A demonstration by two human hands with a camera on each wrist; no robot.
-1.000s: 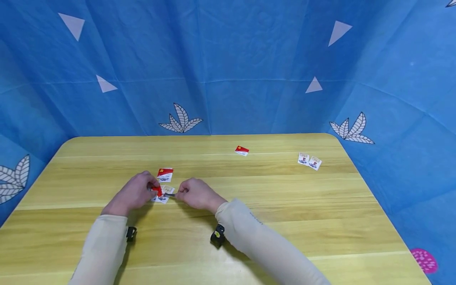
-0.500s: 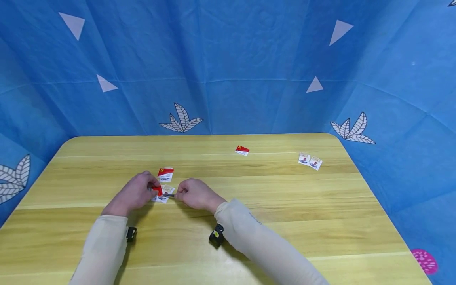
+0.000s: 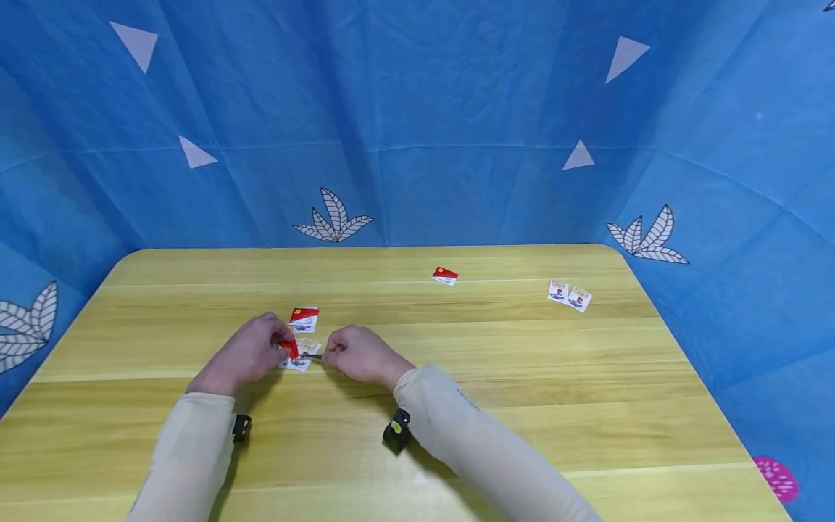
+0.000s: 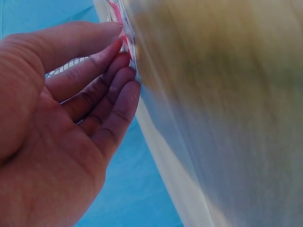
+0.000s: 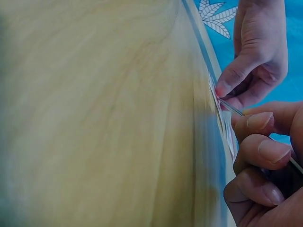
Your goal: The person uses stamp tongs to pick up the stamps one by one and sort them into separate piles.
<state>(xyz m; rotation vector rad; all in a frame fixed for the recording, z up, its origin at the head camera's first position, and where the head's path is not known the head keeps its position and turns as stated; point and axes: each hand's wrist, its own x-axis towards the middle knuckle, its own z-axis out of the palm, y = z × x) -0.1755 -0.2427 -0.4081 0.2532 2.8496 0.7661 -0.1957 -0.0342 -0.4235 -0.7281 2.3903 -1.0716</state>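
Note:
In the head view my left hand point(image 3: 251, 351) pinches a small red piece point(image 3: 290, 349) between thumb and fingertips. It sits over small printed cards point(image 3: 299, 365) lying on the wooden table. My right hand point(image 3: 362, 354) grips a slim metal tool point(image 3: 314, 356), whose thin tip reaches the red piece; the right wrist view shows its narrow shaft point(image 5: 232, 108) between curled fingers, its exact kind unclear. Just beyond the hands lies a red and white card point(image 3: 304, 316). In the left wrist view, thumb and fingertips meet near a strip of red point(image 4: 127, 45), mostly hidden.
Another red and white card point(image 3: 445, 275) lies toward the back edge of the table point(image 3: 496, 348). Two small white printed cards point(image 3: 569, 296) lie side by side at the right. A blue cloth backdrop point(image 3: 417, 123) hangs behind and around the table.

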